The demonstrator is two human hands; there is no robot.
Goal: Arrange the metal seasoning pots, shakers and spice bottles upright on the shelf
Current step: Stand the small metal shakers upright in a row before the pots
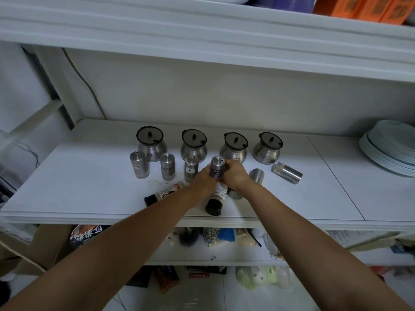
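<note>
Several metal seasoning pots with dark lids, such as the leftmost pot (151, 143), stand in a row at the back of the white shelf (78, 194). In front of them three metal shakers stand upright, the leftmost shaker (139, 164) among them. My left hand (203, 177) and my right hand (235, 173) both grip a fourth metal shaker (217, 166), held upright just above the shelf. Two metal shakers (287, 172) (256, 176) lie on their sides to the right. Two spice bottles with dark caps (164, 194) (216, 199) lie flat near the front edge.
A stack of pale plates (390, 151) sits at the shelf's right end. Another shelf board (202, 37) hangs close overhead. Bags and packets (220, 236) fill the shelf below, and a cardboard box (45, 248) stands at lower left.
</note>
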